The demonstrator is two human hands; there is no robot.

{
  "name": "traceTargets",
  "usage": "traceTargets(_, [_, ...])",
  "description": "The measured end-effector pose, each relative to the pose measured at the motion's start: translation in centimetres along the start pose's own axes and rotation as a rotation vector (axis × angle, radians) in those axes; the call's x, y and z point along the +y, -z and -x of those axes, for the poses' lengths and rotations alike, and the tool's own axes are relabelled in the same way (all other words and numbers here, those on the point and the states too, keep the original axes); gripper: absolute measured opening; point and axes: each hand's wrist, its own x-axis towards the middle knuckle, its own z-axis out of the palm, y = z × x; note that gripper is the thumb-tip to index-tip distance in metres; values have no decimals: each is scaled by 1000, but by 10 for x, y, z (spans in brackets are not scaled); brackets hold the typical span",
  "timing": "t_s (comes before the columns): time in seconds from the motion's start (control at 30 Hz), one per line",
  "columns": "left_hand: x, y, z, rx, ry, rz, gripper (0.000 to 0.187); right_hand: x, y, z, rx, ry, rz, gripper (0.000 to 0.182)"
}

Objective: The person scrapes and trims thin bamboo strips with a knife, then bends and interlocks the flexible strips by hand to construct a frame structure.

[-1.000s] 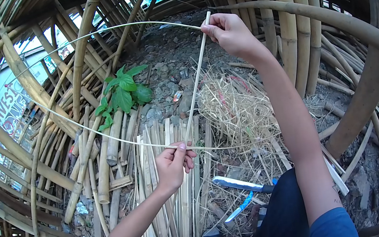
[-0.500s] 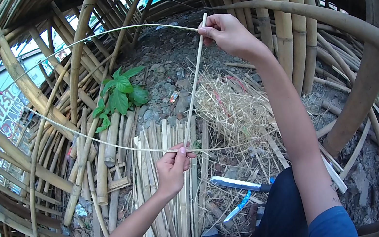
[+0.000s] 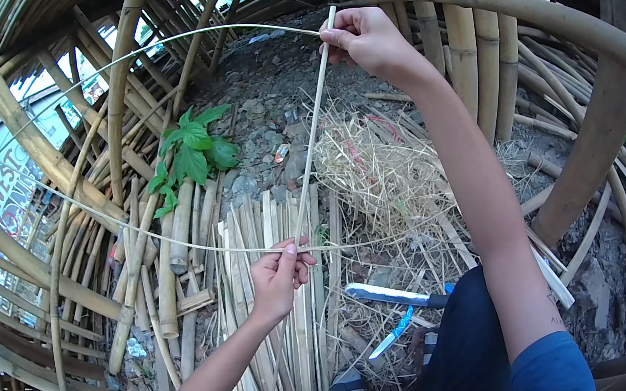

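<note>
A straight, slender bamboo strip slants between my two hands. My right hand pinches its upper end together with the end of a thin, curved bamboo strip that arcs away to the left. Lower down, my left hand is closed where the straight strip meets another thin strip, which also runs off to the left and passes a little beyond my fingers on the right. The far ends of both long strips lie near the left side of the view. Beneath my left hand are several flat split bamboo slats on the ground.
A long-bladed knife and a smaller blue-handled blade lie by my right knee. A heap of shavings sits ahead. Bamboo poles stand at right, with a bent pole crossing. A leafy plant grows left of centre.
The view has shifted slightly. My right hand appears a little higher and further left, still pinching the strips. My left hand has moved slightly left in the picture; its grip looks the same.
</note>
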Motion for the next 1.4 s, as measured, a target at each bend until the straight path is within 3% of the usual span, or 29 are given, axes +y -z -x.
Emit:
traceTargets(0.37, [9, 3, -1, -128, 56, 111, 34, 9, 4, -1, -30, -6, -40, 15])
traceTargets(0.6, [16, -1, -2, -103, 70, 24, 33, 16, 3, -7, 40, -7, 45, 18])
traceTargets(0.8, [12, 0, -7, -130, 46, 129, 28, 16, 4, -9, 80, -39, 98, 19])
traceTargets(1.07, [8, 0, -8, -16, 44, 62, 26, 19, 5, -8, 62, 13, 56, 19])
traceTargets(1.23, [12, -5, -6, 36, 10, 98, 24, 10, 9, -2, -23, -134, -118, 19])
traceTargets(1.4, [12, -4, -8, 32, -12, 78, 23, 8, 8, -3, -20, -137, -72, 23])
